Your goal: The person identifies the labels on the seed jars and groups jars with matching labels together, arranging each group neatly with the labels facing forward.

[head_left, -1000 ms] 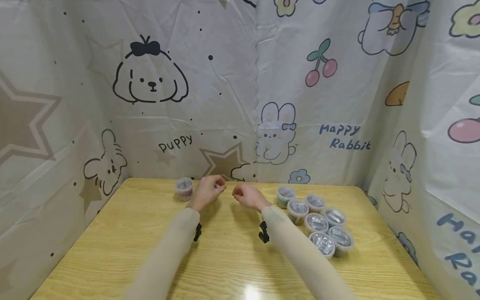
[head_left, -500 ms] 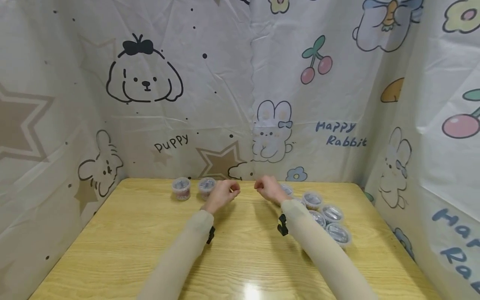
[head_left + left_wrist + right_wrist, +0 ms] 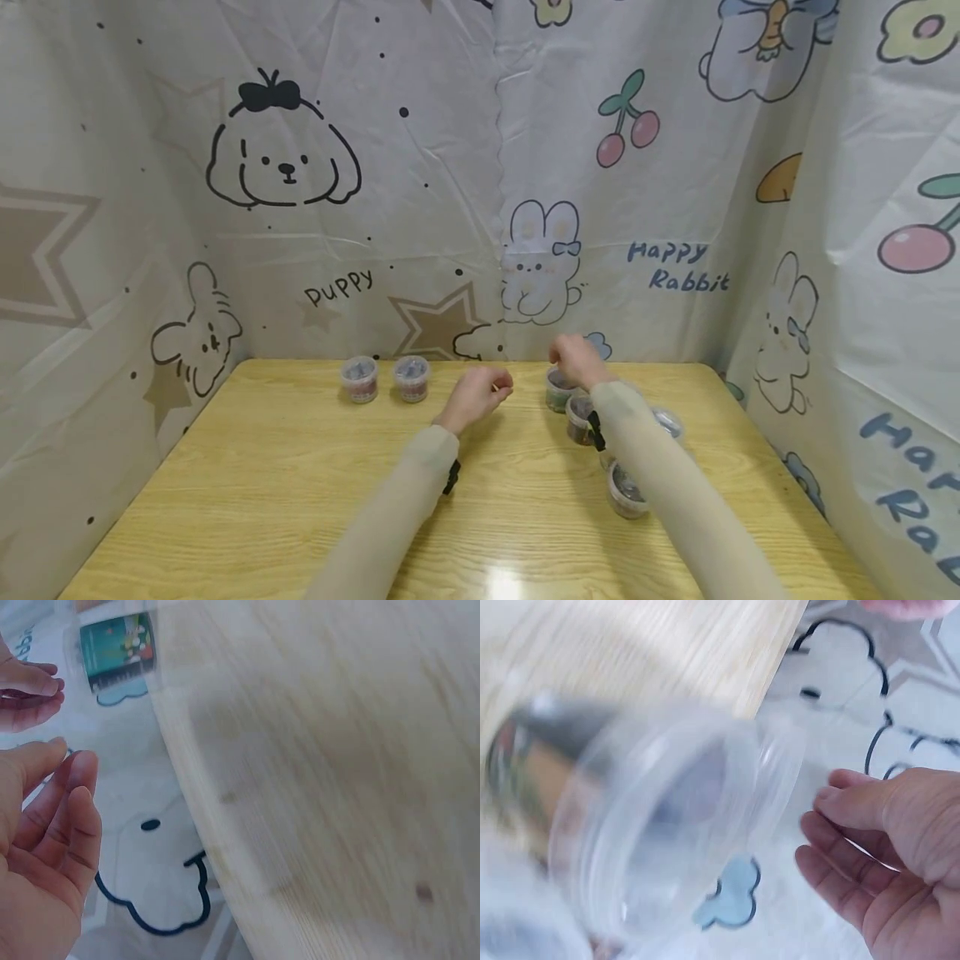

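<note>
My left hand (image 3: 474,396) hovers over the back middle of the table, holding nothing. In the left wrist view, its fingers (image 3: 82,825) curve loosely, with space between thumb and fingers. At the right, my right hand (image 3: 579,358) is just above and behind a small clear tub with a green label (image 3: 557,401). The right wrist view shows its relaxed fingers (image 3: 840,870) apart from the nearest lidded tub (image 3: 682,817), which is blurred. Two pinkish-labelled tubs, one at far left (image 3: 360,387) and one beside it (image 3: 412,386), stand upright at the back left.
More lidded tubs cluster at the right, including a dark-labelled tub (image 3: 580,427) and a front tub (image 3: 627,500); my right sleeve (image 3: 667,475) hides part of them. A printed cloth (image 3: 442,208) hangs behind the wooden table (image 3: 285,475).
Both hands have moved right. The left has left the second back-left tub, which now shows fully beside the first. My right hand has come over the green-labelled tub, and its sleeve covers more of the cluster.
</note>
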